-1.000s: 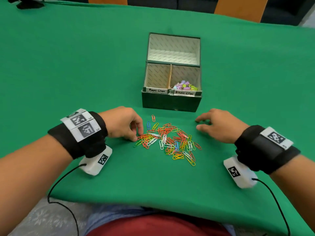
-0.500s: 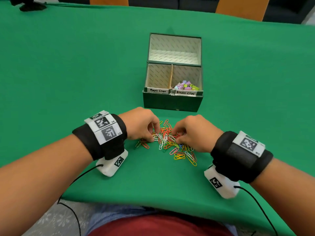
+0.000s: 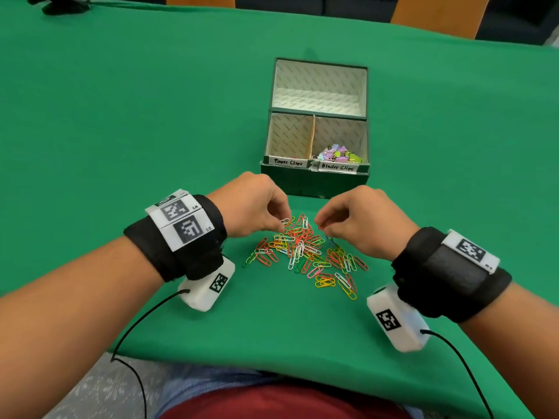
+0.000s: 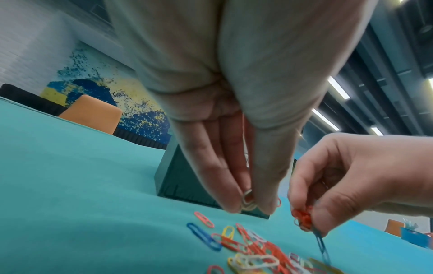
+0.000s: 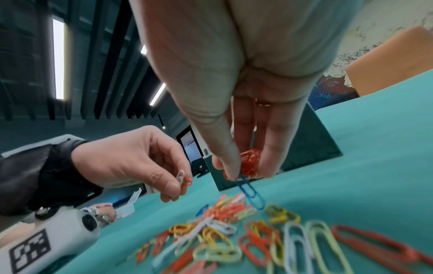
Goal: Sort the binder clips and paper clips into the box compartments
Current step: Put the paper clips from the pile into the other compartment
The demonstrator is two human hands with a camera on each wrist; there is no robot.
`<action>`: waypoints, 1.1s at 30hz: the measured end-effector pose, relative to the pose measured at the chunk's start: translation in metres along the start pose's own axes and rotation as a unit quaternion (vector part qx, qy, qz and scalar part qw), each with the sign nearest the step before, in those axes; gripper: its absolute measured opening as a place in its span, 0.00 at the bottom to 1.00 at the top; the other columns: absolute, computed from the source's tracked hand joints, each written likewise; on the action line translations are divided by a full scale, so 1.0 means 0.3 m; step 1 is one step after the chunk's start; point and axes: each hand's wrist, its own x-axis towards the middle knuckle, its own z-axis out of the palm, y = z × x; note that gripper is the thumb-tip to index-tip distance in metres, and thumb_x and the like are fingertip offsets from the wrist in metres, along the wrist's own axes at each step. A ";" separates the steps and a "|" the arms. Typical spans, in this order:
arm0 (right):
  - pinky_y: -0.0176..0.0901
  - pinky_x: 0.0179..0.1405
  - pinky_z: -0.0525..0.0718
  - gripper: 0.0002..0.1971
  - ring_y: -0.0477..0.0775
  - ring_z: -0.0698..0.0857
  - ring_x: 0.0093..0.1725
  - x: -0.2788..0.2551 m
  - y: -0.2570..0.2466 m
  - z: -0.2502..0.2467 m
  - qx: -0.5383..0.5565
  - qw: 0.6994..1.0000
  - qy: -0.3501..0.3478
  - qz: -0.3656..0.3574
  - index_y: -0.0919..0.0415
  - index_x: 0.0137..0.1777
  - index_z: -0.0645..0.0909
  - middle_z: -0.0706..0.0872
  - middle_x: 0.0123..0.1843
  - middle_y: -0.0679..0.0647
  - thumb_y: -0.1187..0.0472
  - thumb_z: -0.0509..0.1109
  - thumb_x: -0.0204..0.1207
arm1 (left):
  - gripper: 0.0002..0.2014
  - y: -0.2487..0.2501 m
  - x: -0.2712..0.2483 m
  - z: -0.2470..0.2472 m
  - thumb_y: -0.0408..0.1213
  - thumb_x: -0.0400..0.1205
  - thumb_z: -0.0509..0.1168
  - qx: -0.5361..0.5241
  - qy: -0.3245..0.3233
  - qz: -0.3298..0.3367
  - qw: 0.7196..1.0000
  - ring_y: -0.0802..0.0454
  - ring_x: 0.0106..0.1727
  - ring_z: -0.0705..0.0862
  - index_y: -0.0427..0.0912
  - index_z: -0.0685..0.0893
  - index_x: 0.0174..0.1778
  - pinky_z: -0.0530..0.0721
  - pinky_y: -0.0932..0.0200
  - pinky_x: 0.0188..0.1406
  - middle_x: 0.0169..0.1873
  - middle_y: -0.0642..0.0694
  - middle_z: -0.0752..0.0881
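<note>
A heap of coloured paper clips lies on the green table in front of the dark green box. My left hand hovers just above the heap's far left and pinches a few paper clips, white and red. My right hand hovers over the far right and pinches a bunch of red paper clips with a blue clip dangling from it. The box's near left compartment, labelled Paper Clips, looks empty. The near right one holds pastel binder clips.
The box's far compartment holds nothing. The green cloth covers the table all round. Its near edge runs just above my lap. Orange chairs stand behind the far edge, and a dark object lies at the far left.
Both hands came in from the sides onto the heap, closed on some clips and have lifted slightly with them. The heap is pushed closer together.
</note>
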 end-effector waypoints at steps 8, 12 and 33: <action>0.19 0.44 0.79 0.10 0.36 0.88 0.39 0.031 -0.022 -0.046 0.032 0.999 0.017 -0.007 0.50 0.46 0.92 0.93 0.39 0.44 0.64 0.80 0.67 | 0.06 0.029 0.064 -0.132 0.37 0.71 0.77 0.005 0.095 0.012 0.995 0.58 0.37 0.85 0.47 0.91 0.43 0.80 0.66 0.41 0.34 0.53 0.89; 0.17 0.44 0.78 0.10 0.33 0.87 0.38 0.071 -0.051 -0.106 0.048 0.997 0.044 -0.029 0.49 0.46 0.92 0.93 0.39 0.43 0.64 0.80 0.67 | 0.06 0.046 0.158 -0.241 0.37 0.72 0.77 0.023 0.159 0.007 0.987 0.57 0.37 0.84 0.46 0.91 0.44 0.76 0.67 0.40 0.33 0.53 0.87; 0.36 0.52 0.80 0.12 0.48 0.87 0.51 0.355 -0.170 -0.099 -0.025 0.996 0.076 -0.043 0.53 0.55 0.89 0.91 0.51 0.51 0.66 0.76 0.73 | 0.07 -0.026 0.067 -0.153 0.41 0.76 0.67 0.055 0.131 -0.033 0.989 0.53 0.41 0.84 0.54 0.88 0.48 0.83 0.58 0.48 0.41 0.55 0.89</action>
